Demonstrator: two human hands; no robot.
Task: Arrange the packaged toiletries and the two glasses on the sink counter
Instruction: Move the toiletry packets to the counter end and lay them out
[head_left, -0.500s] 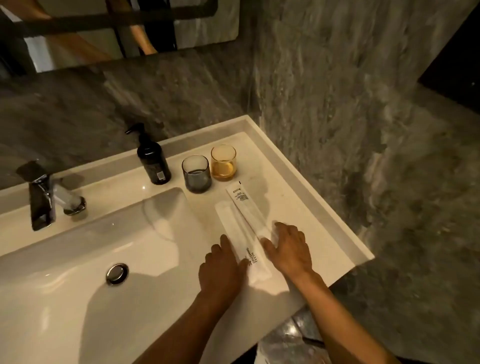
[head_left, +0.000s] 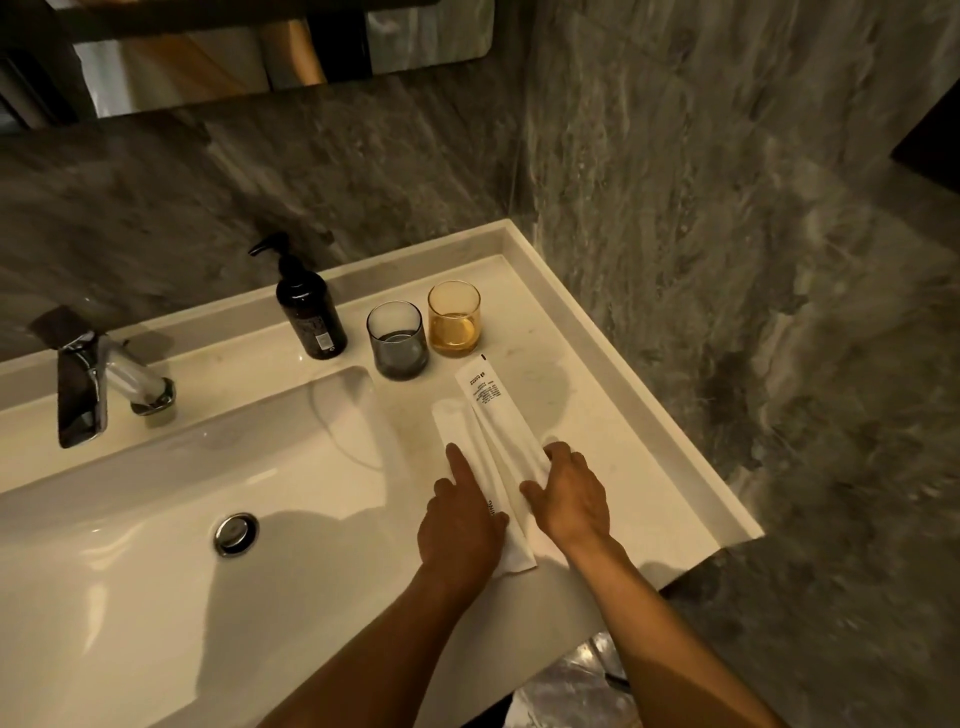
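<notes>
Both hands, left hand (head_left: 460, 525) and right hand (head_left: 571, 499), press flat and grasp nothing on the two packets (head_left: 488, 431) lying on the bench (head_left: 623, 415) near the glasses (head_left: 397, 338). Packets seem light, thin, slippery; pinch their edges.

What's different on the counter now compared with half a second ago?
The left hand has stretched its index finger forward along the left packet; the right hand stays at the right packet's edge. Both packets lie about where they were. Grey glass, amber glass and pump bottle haven't moved.
</notes>
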